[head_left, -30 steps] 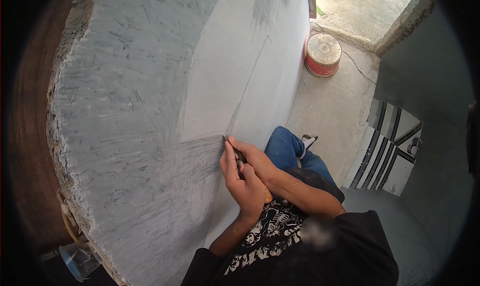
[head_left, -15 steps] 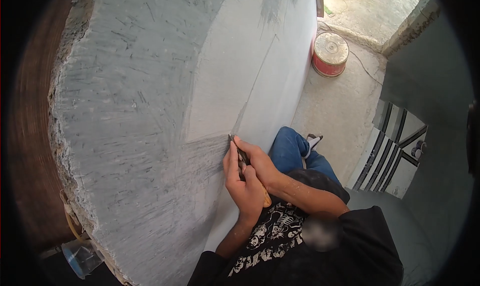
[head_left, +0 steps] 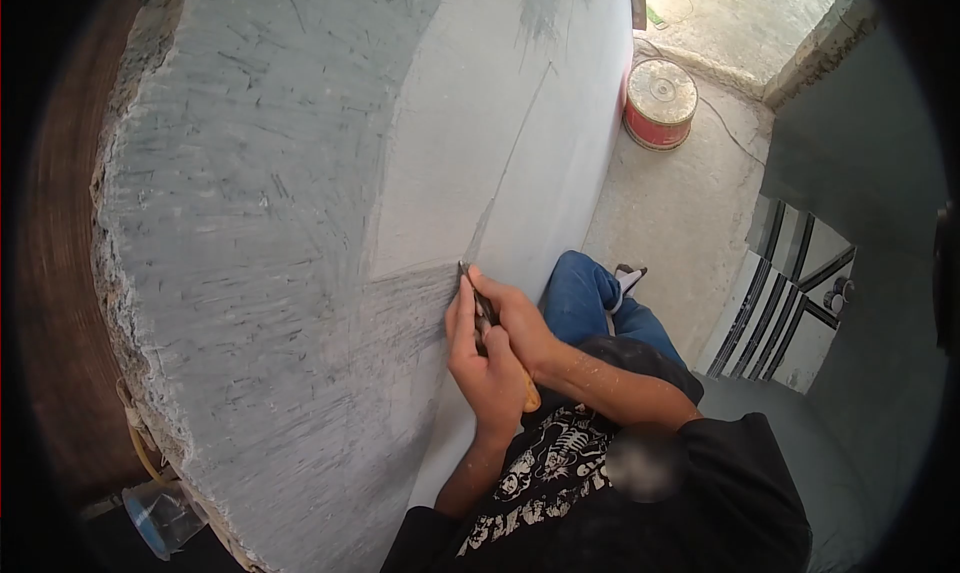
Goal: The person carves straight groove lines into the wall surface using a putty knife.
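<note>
At the far left I see one dark brown, streaked panel (head_left: 65, 273), and beside it one rough, crumbling edge (head_left: 120, 303) of plaster running from top to bottom. Low by that edge sits one clear plastic container (head_left: 165, 518) with a blue end, tilted, and one yellowish tube (head_left: 148, 460) curves just above it. Next comes one broad grey wall (head_left: 260, 273), scored with many short dark scratches; it bears one paler smooth patch (head_left: 440, 163), and one thin dark line (head_left: 517, 138) slants down, widening into a narrow wedge near the hands. Two bare hands meet here around a single tool. The left hand (head_left: 482, 375) is closed narrow, its fingers drawn together along the tool. The tool (head_left: 531, 397) has one dark, slim front part and one yellow-orange handle that shows below the hands; its tip is at the wall, by the lower corner of the paler patch. The right hand (head_left: 522, 331) is closed on the same tool from the other side, its fingertips near the tip. Further right are two blue trouser legs (head_left: 578, 298) and one shoe (head_left: 627, 281) on the pale floor (head_left: 668, 208). Beyond them stands one round tin (head_left: 660, 103) with a red side, and one thin cable (head_left: 735, 138) trails past it. Rightmost, several black stripes cross one white panel (head_left: 765, 318), with two small rounded objects (head_left: 838, 295) on it.
</note>
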`<move>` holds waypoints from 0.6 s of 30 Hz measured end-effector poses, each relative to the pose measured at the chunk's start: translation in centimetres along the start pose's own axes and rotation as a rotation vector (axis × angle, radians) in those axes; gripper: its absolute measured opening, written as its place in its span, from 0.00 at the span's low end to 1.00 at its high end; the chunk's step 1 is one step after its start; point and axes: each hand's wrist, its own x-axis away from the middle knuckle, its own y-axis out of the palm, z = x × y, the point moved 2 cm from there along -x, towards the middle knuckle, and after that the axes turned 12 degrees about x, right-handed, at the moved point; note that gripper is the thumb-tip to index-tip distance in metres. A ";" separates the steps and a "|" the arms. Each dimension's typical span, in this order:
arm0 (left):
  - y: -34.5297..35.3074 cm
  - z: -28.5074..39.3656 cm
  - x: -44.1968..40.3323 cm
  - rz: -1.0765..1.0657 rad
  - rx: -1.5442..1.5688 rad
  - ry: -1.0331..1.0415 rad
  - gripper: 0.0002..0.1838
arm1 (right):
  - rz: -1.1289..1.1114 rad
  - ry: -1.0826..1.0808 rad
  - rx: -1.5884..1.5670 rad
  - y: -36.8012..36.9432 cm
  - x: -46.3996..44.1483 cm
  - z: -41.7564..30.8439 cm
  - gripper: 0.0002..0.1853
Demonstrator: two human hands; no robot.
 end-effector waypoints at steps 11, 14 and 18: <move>0.9 -0.6 -1.3 -0.029 -0.007 0.032 0.31 | 0.012 -0.008 -0.020 -0.4 0.0 -2.0 0.20; 1.0 0.1 -0.1 0.001 0.022 0.003 0.31 | -0.025 0.009 -0.029 -1.5 -1.1 -0.4 0.21; 1.2 -0.2 -0.2 0.032 0.012 0.006 0.32 | 0.030 0.050 0.008 -0.3 0.2 -1.8 0.20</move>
